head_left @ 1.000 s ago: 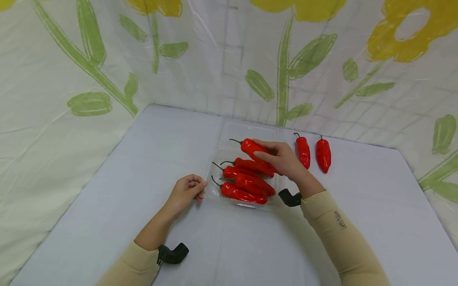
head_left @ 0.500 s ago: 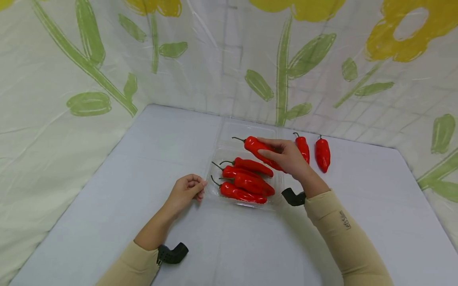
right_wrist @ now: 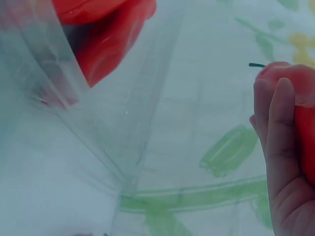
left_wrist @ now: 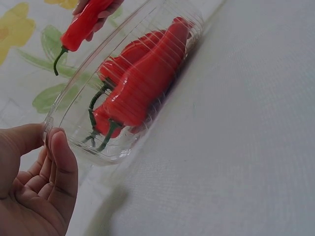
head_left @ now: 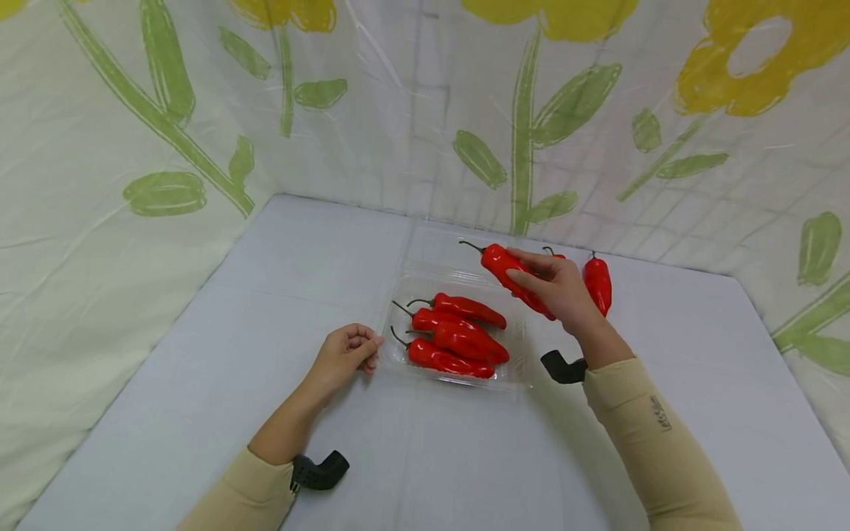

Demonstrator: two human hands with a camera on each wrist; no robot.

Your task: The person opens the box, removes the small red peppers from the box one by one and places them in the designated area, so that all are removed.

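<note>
R hand [head_left: 558, 289] gripped a long glossy red pepper w/ thin green stem [head_left: 503, 264], thumb on one side, fingers on the other. Stem pointed up & left in the head view; the pepper overlapped the R back part of an open, clear plastic hinged box [head_left: 443, 380] there, apart from the peppers inside. Exact height couldn't be told.

L hand [head_left: 345, 355] was at the box's L side, thumb & index pinching the rim per the L wrist cam, other fingers curled in loosely.

Inside the box: four red peppers w/ green stems [head_left: 468, 341], stems all to the L, some overlapping. Clear lid [head_left: 454, 247] lay back behind the base, toward the far edge of the white cloth-covered desk [head_left: 319, 273].

Two more: a red pepper mostly hidden behind the R hand [head_left: 558, 256], & a wrinkled red pepper [head_left: 598, 280] just R of it, both on the desk, stems toward the far edge. Beige sleeves [head_left: 651, 435] on both arms, a black curved device [head_left: 564, 367] at each wrist. Behind: white sheet w/ yellow flowers & green leaves [head_left: 385, 133].
</note>
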